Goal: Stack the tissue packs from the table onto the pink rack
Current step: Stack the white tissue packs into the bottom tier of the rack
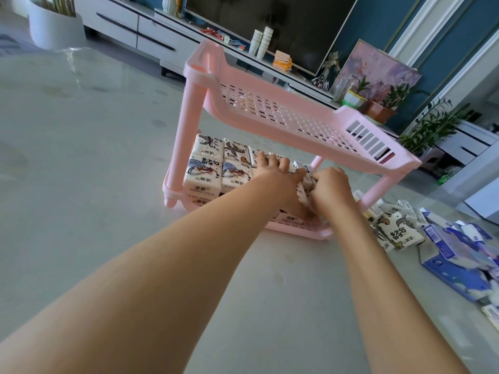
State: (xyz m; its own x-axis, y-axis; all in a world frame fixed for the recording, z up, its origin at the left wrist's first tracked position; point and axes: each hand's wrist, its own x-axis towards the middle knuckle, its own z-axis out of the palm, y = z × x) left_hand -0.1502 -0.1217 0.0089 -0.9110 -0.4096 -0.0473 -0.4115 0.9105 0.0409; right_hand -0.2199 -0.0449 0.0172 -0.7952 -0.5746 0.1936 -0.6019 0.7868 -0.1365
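Because the pink rack's (286,117) lower shelf fills from the left, both hands — left hand (280,182), right hand (330,187) — close their grip on one tissue pack (303,175), seating it beside the stacked packs (216,168).

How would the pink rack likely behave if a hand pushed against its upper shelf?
The pink rack looks like thin, perforated plastic, so probably light. Its top shelf is empty, while tissue packs fill the lower shelf, so it would more likely slide on the glossy table than tip.
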